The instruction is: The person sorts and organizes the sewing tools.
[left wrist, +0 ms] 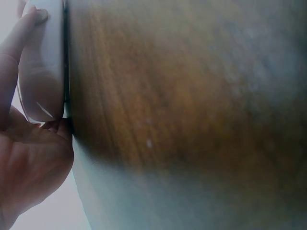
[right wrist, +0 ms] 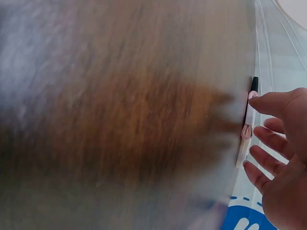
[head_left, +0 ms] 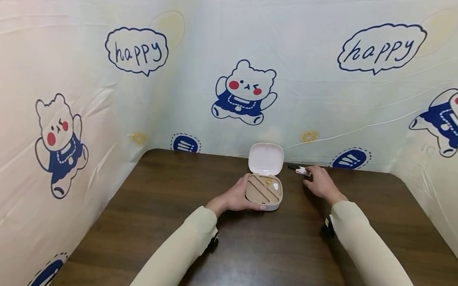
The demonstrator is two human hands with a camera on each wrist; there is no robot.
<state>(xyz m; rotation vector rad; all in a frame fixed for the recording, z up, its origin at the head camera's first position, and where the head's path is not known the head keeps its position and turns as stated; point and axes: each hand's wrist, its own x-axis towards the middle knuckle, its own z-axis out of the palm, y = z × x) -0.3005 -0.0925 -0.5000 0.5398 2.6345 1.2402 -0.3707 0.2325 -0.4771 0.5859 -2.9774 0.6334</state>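
A small white jewelry box (head_left: 274,206) with a beige inside sits on the table, its white lid (head_left: 266,159) raised at the back. Slanted dividers split the inside, where a yellow ring-shaped piece (head_left: 269,181) and a white piece (head_left: 275,186) lie at the right. My left hand (head_left: 238,196) grips the box by its left side, thumb along the front wall near a round button (left wrist: 41,16). Over at the right, my right hand (head_left: 321,182) has its fingers spread beside a slim black-tipped item (right wrist: 254,84) and pale pinkish pieces (right wrist: 243,149); the thumb tip overlaps them in the right wrist view.
The dark wooden table (head_left: 147,226) reaches back to a hanging printed cloth (head_left: 192,91) with bears and "happy" bubbles. That cloth also hangs along the left and right sides. The slim items lie close to the table's back edge.
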